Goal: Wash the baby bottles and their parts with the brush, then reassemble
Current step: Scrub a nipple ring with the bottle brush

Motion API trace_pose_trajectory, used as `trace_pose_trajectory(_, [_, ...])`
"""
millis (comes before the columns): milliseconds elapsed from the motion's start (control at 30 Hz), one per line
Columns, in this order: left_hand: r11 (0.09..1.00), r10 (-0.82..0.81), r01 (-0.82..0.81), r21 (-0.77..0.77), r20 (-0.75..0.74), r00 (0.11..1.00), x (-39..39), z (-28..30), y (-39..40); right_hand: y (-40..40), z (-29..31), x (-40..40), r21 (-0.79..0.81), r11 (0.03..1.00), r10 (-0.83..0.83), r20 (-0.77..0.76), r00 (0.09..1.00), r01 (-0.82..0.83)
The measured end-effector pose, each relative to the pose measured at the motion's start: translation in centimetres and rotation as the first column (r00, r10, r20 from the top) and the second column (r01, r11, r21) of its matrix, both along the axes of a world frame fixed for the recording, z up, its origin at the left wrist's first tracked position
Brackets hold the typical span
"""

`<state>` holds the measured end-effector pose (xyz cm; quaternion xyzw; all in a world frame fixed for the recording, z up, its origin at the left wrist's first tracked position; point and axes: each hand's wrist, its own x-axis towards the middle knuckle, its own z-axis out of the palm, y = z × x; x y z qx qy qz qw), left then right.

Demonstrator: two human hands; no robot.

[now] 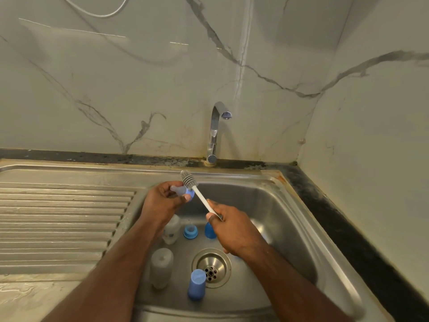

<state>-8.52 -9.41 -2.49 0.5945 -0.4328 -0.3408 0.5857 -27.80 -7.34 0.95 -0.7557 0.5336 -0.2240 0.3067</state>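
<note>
Clearly light, soft, likely slippery: teat [177, 189] pinched by ring in left hand [162, 201]; brush [189, 180] handle gripped in right hand [232, 226].

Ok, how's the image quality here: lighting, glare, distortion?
Head view: dim yellowish light; wide-angle bending curves the counter edge; glare streaks on the wall tiles and a bright patch on the sink wall; the brush and both hands stay reasonably sharp.

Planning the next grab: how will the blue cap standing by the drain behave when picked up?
The blue cap looks like small, hollow plastic, so probably light and stiff. It stands upright on the steel sink floor, so a nudge could tip it. If wet, it may be slippery.
</note>
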Motion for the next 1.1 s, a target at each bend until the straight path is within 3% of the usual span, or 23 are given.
trace_pose_trajectory(200, [0.999,0.015,-0.015,-0.052,-0.012,1.0,0.3,0.2,0.1,-0.8,0.0,-0.7,-0.038,0.998,-0.044,-0.042,0.998,0.042])
trace_pose_trajectory(267, [0.999,0.014,-0.014,-0.047,-0.009,1.0,0.3,0.1,0.1,-0.4,0.3,-0.5,-0.041,0.999,-0.012,-0.006,1.0,0.012])
trace_pose_trajectory(367, [0.999,-0.017,0.017,-0.043,0.013,1.0,0.4,0.2,0.1,0.1,0.1,0.0,-0.076,0.996,0.032,-0.075,0.997,-0.038])
trace_pose_trajectory(500, [0.998,-0.012,0.014,-0.061,0.024,1.0,0.0,0.1,0.2,-0.8,0.2,-0.4,-0.099,0.995,-0.04,-0.115,0.993,0.028])
trace_pose_trajectory(667, [0.998,-0.033,0.034,-0.06,0.02,0.999,0.3,0.5,0.3,0.1,0.1,-0.2,-0.076,0.996,0.039,-0.056,0.998,-0.044])
trace_pose_trajectory(933, [0.998,-0.026,0.033,-0.057,0.114,0.993,0.1,0.4,0.4,0.0,0.2,0.0,-0.097,0.995,0.02,-0.044,0.999,-0.024])
trace_pose_trajectory(1100, [0.998,-0.02,0.025,-0.064,0.073,0.997,0.2,0.6,0.6,-0.6,0.0,-0.1,-0.076,0.997,0.008,-0.043,0.999,-0.011])
